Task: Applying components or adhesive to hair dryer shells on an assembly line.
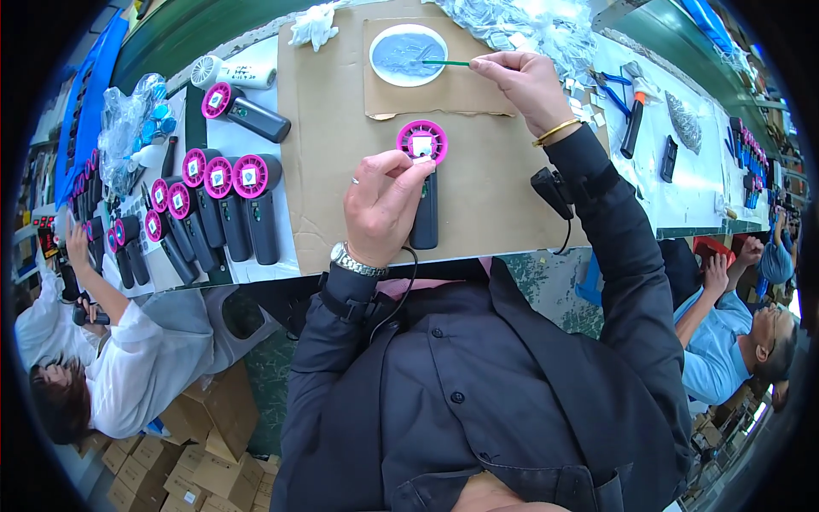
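Observation:
My right hand [522, 84] pinches a thin green stick [446, 62], its tip in the grey-blue paste [401, 53] of a white bowl [375, 70]. Below it on the cardboard lies a handheld fan [424, 213] with a dark handle and a pink round head. A pale square piece [422, 143] sits over the middle of the pink head. My left hand [380, 205] is closed in a pinch right at the head's lower edge, partly covering the fan. Whatever is between those fingertips is too small to make out.
Several similar fans [250, 175] with square pieces on their heads lie to the left, beside a white cylinder [235, 73]. Plastic bags [520, 21], small white blocks [589, 107], pliers [610, 85] and an orange-and-black tool [633, 125] lie right. Co-workers sit on both sides.

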A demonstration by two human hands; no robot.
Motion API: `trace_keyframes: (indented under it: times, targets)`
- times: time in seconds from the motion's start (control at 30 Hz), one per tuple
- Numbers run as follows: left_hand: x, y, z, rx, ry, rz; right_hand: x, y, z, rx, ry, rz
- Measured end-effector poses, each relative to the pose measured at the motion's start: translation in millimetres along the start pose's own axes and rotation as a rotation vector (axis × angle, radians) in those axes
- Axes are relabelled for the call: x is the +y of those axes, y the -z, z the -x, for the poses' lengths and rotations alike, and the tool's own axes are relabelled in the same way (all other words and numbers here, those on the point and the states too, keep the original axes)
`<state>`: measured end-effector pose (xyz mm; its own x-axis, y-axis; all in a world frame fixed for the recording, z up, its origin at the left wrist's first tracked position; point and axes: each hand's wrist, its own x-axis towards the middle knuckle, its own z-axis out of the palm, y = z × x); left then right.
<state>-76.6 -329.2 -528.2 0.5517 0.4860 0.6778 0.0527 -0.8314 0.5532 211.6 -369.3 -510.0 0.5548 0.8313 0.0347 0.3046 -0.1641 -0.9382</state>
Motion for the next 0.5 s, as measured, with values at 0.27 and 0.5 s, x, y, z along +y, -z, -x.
trace_keyframes:
  times: [0.27, 0.5]
  targets:
    - [-0.7, -1.1, 4.5, -0.017, 0.044, 0.001, 1.8, 10.4, -6.8, -0.004, -0.128, -0.085]
    - [-3.1, -1.8, 4.8, -0.006, 0.04, 0.013, -2.7, -5.2, -8.5, 0.047, 0.045, 0.216]
